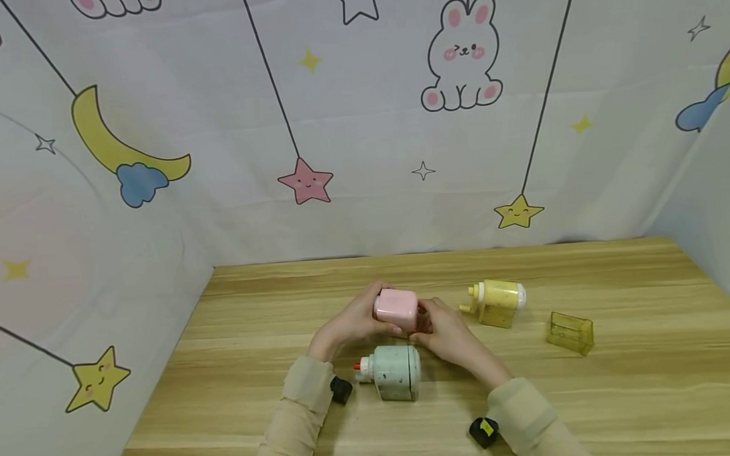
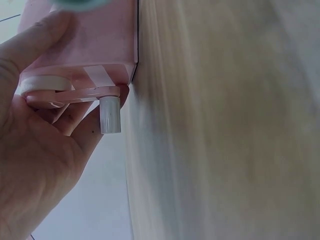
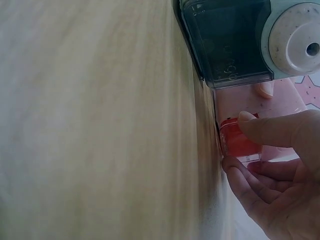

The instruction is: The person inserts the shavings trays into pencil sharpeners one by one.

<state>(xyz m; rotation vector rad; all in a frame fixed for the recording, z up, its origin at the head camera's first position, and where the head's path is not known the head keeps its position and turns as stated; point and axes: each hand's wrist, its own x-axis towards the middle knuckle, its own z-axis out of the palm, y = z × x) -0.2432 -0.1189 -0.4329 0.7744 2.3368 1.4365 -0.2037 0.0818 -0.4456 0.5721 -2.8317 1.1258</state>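
A pink crank pencil sharpener (image 1: 396, 306) rests on the wooden table. My left hand (image 1: 359, 317) grips it from the left, with the thumb along its near side. In the left wrist view, its crank and white knob (image 2: 110, 115) point toward that palm. At the opposite end my right hand (image 1: 445, 327) pinches a see-through red shavings drawer (image 3: 240, 140) between thumb and fingers, right at the sharpener's body. Just in front of both hands sits a pale green sharpener (image 1: 394, 373), its crank facing left.
Behind and right of my right hand stands a yellow sharpener (image 1: 501, 296). A see-through yellow shavings drawer (image 1: 570, 333) lies apart from it, farther right. A printed white cloth (image 1: 389, 227) rises along the table's back edge. Small black devices sit near both wrists.
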